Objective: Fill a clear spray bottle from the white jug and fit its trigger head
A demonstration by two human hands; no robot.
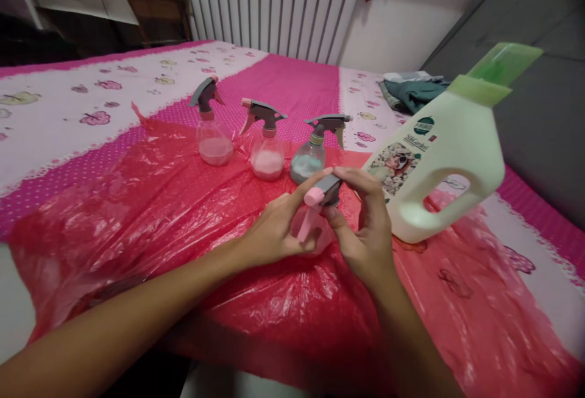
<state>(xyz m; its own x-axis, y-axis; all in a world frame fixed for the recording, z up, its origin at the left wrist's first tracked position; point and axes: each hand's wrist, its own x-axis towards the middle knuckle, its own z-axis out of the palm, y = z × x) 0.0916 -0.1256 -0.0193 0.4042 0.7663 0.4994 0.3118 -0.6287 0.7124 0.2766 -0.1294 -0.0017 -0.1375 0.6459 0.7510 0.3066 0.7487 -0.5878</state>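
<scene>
Over the red plastic sheet (183,209), a small spray bottle (329,189) with a grey head, pink nozzle and pink trigger is between my two hands. My left hand (272,230) wraps the near left side of it, fingers by the trigger. On the other side, my right hand (369,236) grips the grey spray head with thumb and fingers. The lower bottle is mostly hidden by my hands. Just beyond stand three more spray bottles: two with pinkish contents (216,148) (267,161) and one with bluish-green contents (307,163).
A large pale green jug (461,142) with a green cap stands tilted in view to my right. Folded dark clothes (414,93) lie behind it on the pink patterned bedcover (292,90). A white radiator (269,11) lines the wall, and a grey headboard (516,38) rises at right.
</scene>
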